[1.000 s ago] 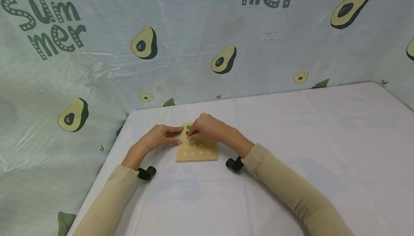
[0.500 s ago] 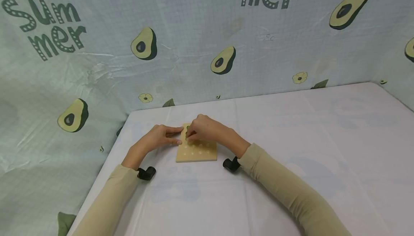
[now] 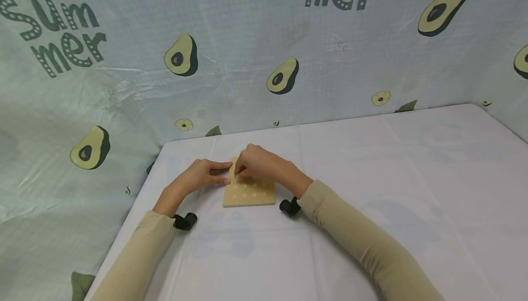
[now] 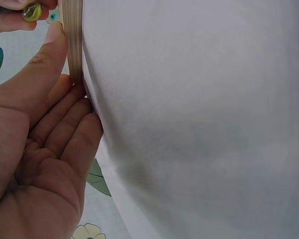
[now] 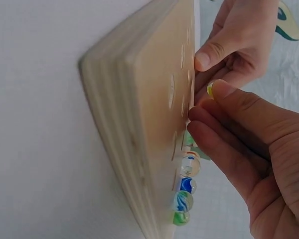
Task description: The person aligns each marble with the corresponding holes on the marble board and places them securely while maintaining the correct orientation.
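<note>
A square wooden board with rows of round hollows lies on the table in the head view. My left hand rests against its left edge, with thumb and forefinger apart and touching the side. Over the upper left of the board, my right hand pinches a yellow-green glass marble between thumb and fingertips. The left wrist view also shows this marble. Several blue, green and clear marbles sit in hollows, seen from the right wrist; my right hand covers them in the head view.
A white cloth covers the table. Behind and to the left hangs a pale curtain printed with avocados and lettering. A black wrist camera sits on the left wrist, another camera on the right.
My right hand has shifted slightly left over the board and now hides the green marbles seen earlier along its left side. The left hand stays against the board's edge.
</note>
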### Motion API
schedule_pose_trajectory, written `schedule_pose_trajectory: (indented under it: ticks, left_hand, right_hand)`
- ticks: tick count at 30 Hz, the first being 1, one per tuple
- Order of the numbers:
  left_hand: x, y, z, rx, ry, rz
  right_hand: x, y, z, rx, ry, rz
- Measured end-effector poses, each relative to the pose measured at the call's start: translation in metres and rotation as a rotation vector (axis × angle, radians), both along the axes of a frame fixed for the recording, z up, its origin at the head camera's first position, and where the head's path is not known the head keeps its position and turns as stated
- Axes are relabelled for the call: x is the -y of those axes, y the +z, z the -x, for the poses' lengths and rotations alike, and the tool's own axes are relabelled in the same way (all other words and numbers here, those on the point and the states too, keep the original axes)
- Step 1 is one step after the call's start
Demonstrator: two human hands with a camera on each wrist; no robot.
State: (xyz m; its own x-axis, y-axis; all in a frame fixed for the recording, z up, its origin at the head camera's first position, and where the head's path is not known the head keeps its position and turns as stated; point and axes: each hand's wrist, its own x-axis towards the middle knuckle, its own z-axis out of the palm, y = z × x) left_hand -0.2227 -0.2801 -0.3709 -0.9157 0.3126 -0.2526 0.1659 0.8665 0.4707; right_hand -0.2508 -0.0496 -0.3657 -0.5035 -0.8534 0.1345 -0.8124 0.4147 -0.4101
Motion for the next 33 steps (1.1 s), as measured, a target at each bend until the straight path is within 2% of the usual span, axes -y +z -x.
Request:
schedule_pose_trajectory:
  ticks: [7,12,19,27,33]
  left_hand:
    - [0.002,0.001,-0.001,-0.028,-0.011,0.009]
    - [0.002,-0.001,-0.003,-0.009,0.012,-0.004]
    - [0.002,-0.002,-0.003,-0.024,0.006,-0.007]
    - [0.001,-0.003,-0.004,-0.010,0.016,0.002]
    - [0.001,-0.003,-0.002,-0.023,0.006,-0.002]
  right_hand:
    - [0.008,0.007,0.005,0.019,-0.006,-0.077]
    - [0.012,0.007,0.008,0.043,0.009,-0.110]
    - [0.014,0.006,0.012,0.041,0.009,-0.123]
    - [0.015,0.005,0.012,0.046,0.002,-0.144]
    - [0.014,0.005,0.010,0.006,-0.006,-0.153]
